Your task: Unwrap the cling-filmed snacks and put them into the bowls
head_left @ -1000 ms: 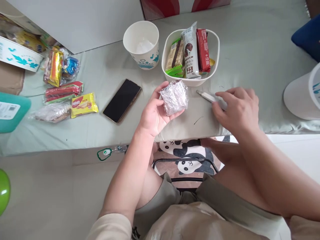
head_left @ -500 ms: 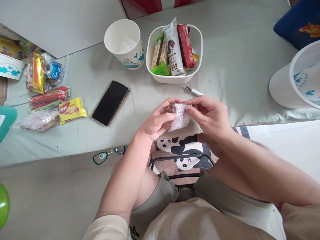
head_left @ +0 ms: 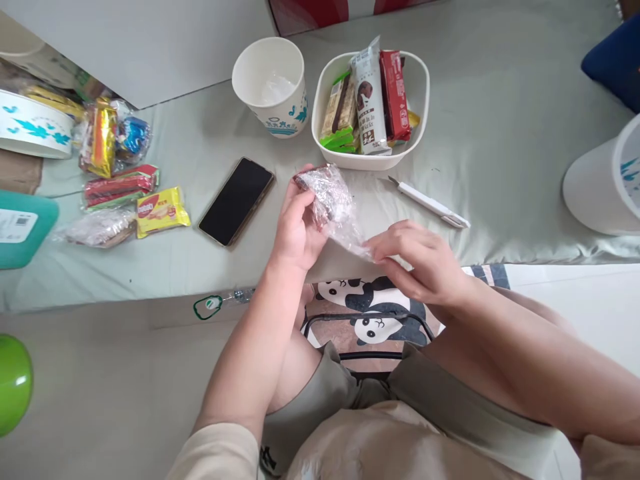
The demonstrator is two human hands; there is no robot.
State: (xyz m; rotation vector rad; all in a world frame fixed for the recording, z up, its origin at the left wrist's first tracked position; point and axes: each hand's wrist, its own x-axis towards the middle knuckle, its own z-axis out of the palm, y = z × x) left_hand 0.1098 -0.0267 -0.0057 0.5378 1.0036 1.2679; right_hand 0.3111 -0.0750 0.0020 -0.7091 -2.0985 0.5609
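Above the table's front edge, my left hand [head_left: 299, 230] is closed around a small packet in crinkled clear plastic wrap [head_left: 334, 195]. A dark reddish edge shows at its upper left, but what lies inside is not clear. My right hand [head_left: 423, 257] pinches the trailing lower end of the wrap, which stretches between both hands. Just behind them, a white utility knife [head_left: 431, 202] lies with its tip pointing left. A white bowl [head_left: 373, 162] beyond it holds several packaged snack bars. To its left stands a white paper cup [head_left: 273, 110] with clear plastic inside.
A black phone [head_left: 236, 200] lies left of my hands. Further left are a yellow snack packet [head_left: 163, 212], a red packet [head_left: 121, 187], a plastic-wrapped item [head_left: 100, 227] and a teal box [head_left: 25, 227]. A large white tub [head_left: 595, 183] stands at the right.
My hands have moved apart. The left has carried the packet up and left, and the right has drawn the wrap's end down and right. The utility knife is now fully uncovered.
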